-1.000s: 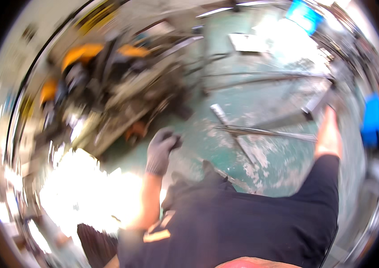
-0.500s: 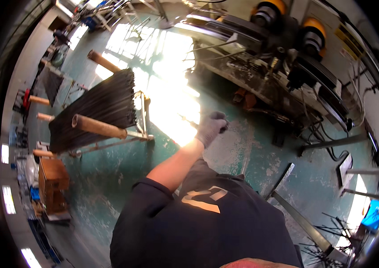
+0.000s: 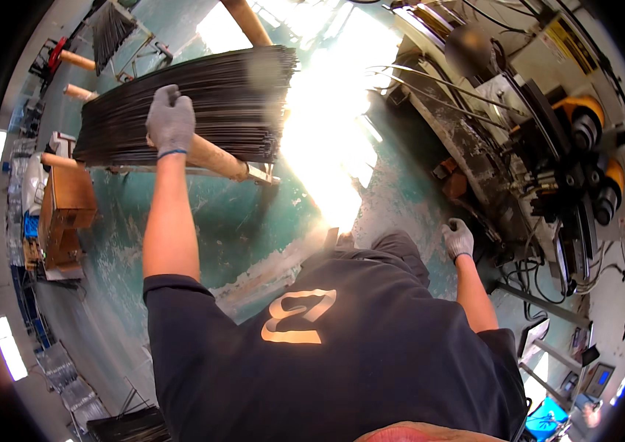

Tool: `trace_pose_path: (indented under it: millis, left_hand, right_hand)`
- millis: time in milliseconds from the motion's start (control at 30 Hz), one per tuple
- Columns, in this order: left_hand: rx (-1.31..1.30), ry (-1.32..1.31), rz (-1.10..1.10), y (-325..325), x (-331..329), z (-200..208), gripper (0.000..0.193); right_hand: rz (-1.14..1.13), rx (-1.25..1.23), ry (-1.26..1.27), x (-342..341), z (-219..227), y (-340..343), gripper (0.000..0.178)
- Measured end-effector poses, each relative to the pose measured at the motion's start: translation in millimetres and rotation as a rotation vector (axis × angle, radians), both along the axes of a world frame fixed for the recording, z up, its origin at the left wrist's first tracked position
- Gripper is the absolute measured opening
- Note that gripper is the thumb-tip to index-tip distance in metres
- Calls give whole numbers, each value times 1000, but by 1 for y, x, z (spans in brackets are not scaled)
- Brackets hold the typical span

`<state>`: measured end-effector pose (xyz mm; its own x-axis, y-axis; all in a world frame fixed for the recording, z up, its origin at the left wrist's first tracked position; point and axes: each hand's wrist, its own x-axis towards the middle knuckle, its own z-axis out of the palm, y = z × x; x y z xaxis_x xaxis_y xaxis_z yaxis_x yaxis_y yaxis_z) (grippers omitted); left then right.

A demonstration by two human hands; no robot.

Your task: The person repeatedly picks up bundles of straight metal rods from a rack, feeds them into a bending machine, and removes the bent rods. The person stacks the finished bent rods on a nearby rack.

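Observation:
My left hand (image 3: 171, 121), in a grey glove, reaches over a wide bundle of thin black rods (image 3: 231, 92). It overlaps the upper end of a brown, tube-like post (image 3: 213, 156) of the rack. Its fingers are slightly bent and nothing shows in them; whether they touch the rods cannot be made out. My right hand (image 3: 458, 238), also gloved, hangs low at my right side, fingers loosely bent, thumb apart, nothing in it. Another brown post (image 3: 247, 22) stands at the bundle's far side.
Machinery with orange-and-black round parts (image 3: 585, 121) stands along the right, with cables (image 3: 529, 272) below. At left is a brown wooden cabinet (image 3: 68, 210). A second rack of black rods (image 3: 112, 33) stands far left. Bright sunlight falls on the green floor (image 3: 253, 228).
My view has turned and come nearer the rod rack. My left hand has gone from in front of my body out to the rack's post. My right hand has come into view.

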<state>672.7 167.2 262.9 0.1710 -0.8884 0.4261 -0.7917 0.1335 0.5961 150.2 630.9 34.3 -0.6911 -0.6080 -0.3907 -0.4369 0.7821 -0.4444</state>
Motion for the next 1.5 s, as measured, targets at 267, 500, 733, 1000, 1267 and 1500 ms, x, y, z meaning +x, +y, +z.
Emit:
trace_pose_path:
  millis: [267, 500, 733, 1000, 1267, 1500]
  left_hand:
    - [306, -293, 288, -62, 58, -19, 41]
    - [376, -342, 338, -77, 38, -11, 32]
    - [240, -246, 412, -96, 39, -16, 19]
    - [205, -186, 442, -100, 40, -23, 13]
    - [148, -183, 429, -105, 42, -20, 15]
    - [169, -176, 460, -100, 43, -14, 12]
  right_hand:
    - [565, -9, -107, 98, -8, -270, 56]
    - [964, -25, -124, 216, -35, -490, 71]
    - [1019, -330, -22, 333, -72, -658, 90]
    - [1158, -26, 140, 385, -95, -708, 68]
    - [1341, 182, 50, 377, -77, -746, 40]
    - [1541, 344, -1, 380, -61, -756, 36]
